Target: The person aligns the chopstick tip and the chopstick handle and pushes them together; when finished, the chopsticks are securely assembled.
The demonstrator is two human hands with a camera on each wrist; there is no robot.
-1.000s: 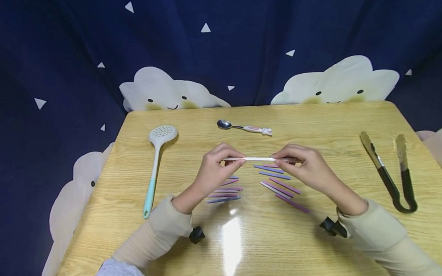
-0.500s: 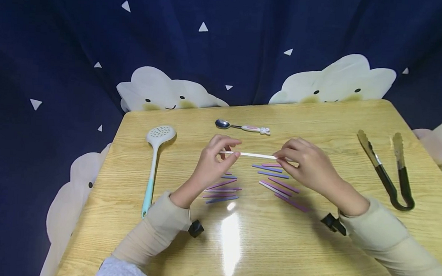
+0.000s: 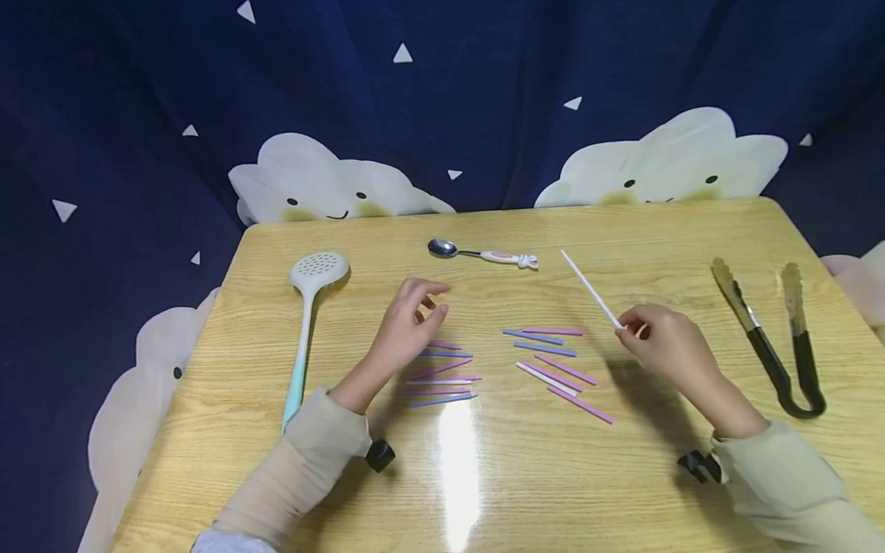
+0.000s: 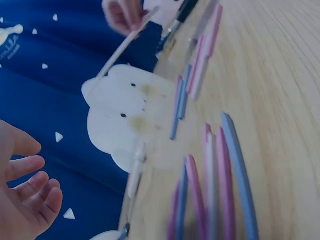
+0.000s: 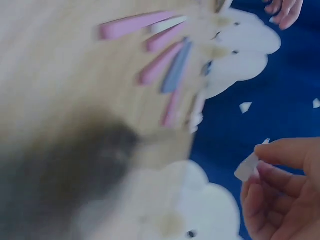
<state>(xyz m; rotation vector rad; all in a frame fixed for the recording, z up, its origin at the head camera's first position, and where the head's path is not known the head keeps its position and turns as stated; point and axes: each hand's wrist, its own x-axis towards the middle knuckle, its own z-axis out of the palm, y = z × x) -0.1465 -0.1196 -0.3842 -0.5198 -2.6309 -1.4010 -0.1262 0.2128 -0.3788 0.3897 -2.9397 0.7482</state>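
Note:
In the head view, my right hand (image 3: 668, 343) pinches one end of a thin white straw (image 3: 590, 288) between thumb and fingertips. The straw slants up and to the left, its far end free. Seen from the right wrist, the pinched end of the straw (image 5: 247, 167) pokes out past the thumb. My left hand (image 3: 404, 329) holds nothing, its fingers loosely bent above the left group of straws (image 3: 444, 381), which are pink, blue and white. It partly covers that group's far end. A second group of the same colours (image 3: 558, 370) lies between the hands.
A white skimmer with a turquoise handle (image 3: 306, 328) lies at the left. A small spoon (image 3: 481, 254) lies toward the back edge. Black-handled tongs (image 3: 772, 352) rest spread at the right. Behind the wooden table (image 3: 551, 499) hangs a dark blue curtain (image 3: 483, 78).
Both hands held the white straw level between them; the left hand has let go and drawn back left. The right hand has moved right with the straw, which now slants.

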